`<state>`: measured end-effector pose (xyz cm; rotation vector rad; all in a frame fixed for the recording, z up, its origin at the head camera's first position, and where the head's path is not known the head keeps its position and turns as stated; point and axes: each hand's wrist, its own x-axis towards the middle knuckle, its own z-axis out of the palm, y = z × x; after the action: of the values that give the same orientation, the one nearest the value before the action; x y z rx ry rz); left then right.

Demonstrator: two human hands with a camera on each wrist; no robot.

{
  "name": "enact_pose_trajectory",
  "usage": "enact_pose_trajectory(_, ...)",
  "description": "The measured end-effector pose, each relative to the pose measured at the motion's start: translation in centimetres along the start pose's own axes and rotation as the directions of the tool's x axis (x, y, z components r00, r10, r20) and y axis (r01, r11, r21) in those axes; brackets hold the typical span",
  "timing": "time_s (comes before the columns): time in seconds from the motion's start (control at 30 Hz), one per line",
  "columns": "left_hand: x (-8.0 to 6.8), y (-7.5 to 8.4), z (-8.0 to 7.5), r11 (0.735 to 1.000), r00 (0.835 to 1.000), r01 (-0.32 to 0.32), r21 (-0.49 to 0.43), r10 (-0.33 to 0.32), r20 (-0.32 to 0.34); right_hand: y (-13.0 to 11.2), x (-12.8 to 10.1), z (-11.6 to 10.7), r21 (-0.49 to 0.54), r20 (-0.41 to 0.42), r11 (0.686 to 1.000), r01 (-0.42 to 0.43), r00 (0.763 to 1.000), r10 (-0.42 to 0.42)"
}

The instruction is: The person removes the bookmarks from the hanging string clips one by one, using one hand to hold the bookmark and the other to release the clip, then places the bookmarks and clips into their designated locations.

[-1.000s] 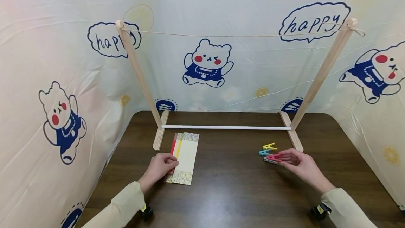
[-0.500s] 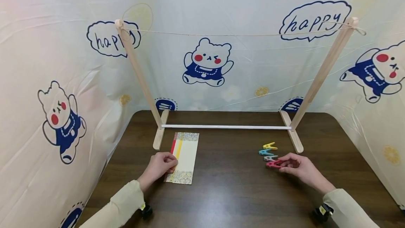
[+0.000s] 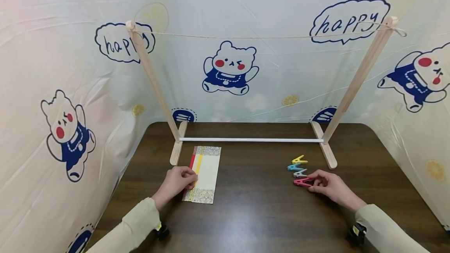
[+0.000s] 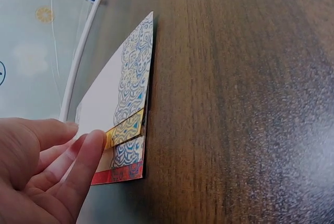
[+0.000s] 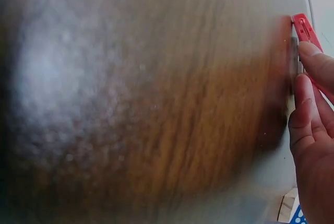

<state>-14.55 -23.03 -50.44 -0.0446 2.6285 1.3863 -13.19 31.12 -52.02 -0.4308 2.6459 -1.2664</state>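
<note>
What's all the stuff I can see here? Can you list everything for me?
Table: one, dark brown wood, underneath everything.
Wooden rack: one, pale wood with a white bottom rod, at the table's back.
String: one, tan, tied between the rack's post tops.
Paper sheets: a small stack, cream with patterned, red and yellow edges, front left.
Pegs: four, front right: yellow peg, blue peg, white peg, red peg.
Bear-print curtain: white, around the table.
Left hand: pinches the sheets' edge.
Right hand: holds the red peg.

Red clothespin flat on table; patterned paper stack flat.
</note>
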Motion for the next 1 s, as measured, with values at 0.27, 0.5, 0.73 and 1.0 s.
enact_pose_trajectory(0.27, -0.09, 0.29, -0.14, 1.0, 1.0, 0.007, 0.002, -0.007, 0.0, 0.56, 0.31, 0.37, -0.068, -0.051, 0.996, 0.053, 0.997, -0.057)
enact_pose_trajectory(0.5, 0.22, 0.25, -0.11, 1.0, 1.0, 0.001, -0.027, -0.001, 0.001, 0.86, 0.37, 0.68, -0.141, -0.092, 0.98, 0.142, 0.984, -0.155)
enact_pose_trajectory(0.73, 0.32, 0.16, -0.02, 0.999, 1.0, -0.026, -0.041, 0.026, 0.002, 0.67, 0.36, 0.67, -0.136, -0.085, 0.98, 0.144, 0.984, -0.156)
enact_pose_trajectory(1.0, 0.26, 0.64, 0.13, 0.998, 0.999, -0.047, -0.038, 0.046, -0.016, 0.04, -0.32, 0.42, -0.11, -0.129, 0.992, 0.066, 0.988, -0.081)
